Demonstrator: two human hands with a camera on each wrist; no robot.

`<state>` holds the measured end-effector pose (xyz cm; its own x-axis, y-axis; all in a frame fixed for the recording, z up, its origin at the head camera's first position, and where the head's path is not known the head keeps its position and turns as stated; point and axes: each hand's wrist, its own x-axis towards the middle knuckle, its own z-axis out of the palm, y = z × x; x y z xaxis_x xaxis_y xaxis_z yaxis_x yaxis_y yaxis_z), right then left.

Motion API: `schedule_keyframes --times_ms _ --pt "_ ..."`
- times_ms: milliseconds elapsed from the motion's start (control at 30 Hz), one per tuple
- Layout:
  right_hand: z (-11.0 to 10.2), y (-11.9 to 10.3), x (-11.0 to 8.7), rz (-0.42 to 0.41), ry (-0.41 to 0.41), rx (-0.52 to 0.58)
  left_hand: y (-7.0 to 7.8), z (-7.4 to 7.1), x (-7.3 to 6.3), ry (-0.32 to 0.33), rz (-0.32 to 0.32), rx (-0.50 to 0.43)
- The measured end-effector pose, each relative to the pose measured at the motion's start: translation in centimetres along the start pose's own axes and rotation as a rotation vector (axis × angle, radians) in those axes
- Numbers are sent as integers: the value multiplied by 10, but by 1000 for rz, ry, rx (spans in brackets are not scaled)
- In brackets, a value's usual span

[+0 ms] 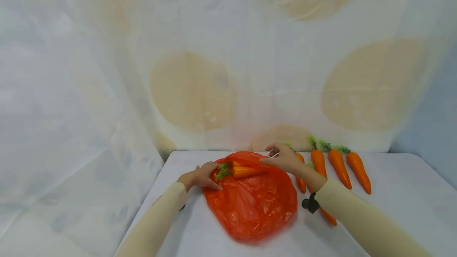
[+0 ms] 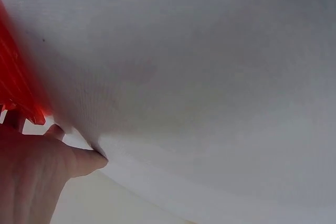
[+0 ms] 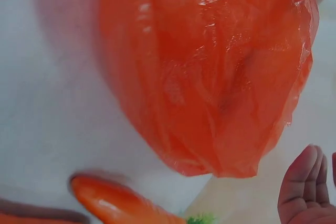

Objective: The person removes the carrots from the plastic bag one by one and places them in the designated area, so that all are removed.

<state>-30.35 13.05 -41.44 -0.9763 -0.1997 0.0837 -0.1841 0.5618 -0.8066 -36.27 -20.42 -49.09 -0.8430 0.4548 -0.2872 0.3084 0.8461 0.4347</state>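
Note:
A red plastic bag (image 1: 250,205) lies on the white table. Two carrots (image 1: 246,171) show at its mouth, green tops pointing left. My left hand (image 1: 202,175) grips the bag's left edge by the carrot tops; in the left wrist view, some fingers go behind the red plastic (image 2: 13,72) while another finger (image 2: 89,161) sticks out to the side. Over the bag's right rim is my right hand (image 1: 285,158), fingers loosely bent and holding nothing. In the right wrist view those fingers (image 3: 307,184) stand apart from the bag (image 3: 210,77).
Several more carrots lie to the right of the bag, among them one at the far right (image 1: 358,171), one beside it (image 1: 340,167), and one partly under my right forearm (image 1: 328,217). A patterned cloth (image 1: 250,70) hangs behind the table (image 1: 403,209).

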Motion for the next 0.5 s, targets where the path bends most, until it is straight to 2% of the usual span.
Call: schedule_keyframes --times_ms 133,267,500 --pt "7 6 7 -11 -21 35 4 0 -2 10 12 3" --pt "13 11 13 -37 -45 20 2 3 1 10 -10 14" --pt "24 13 18 -22 -60 25 -1 6 5 7 -21 12"
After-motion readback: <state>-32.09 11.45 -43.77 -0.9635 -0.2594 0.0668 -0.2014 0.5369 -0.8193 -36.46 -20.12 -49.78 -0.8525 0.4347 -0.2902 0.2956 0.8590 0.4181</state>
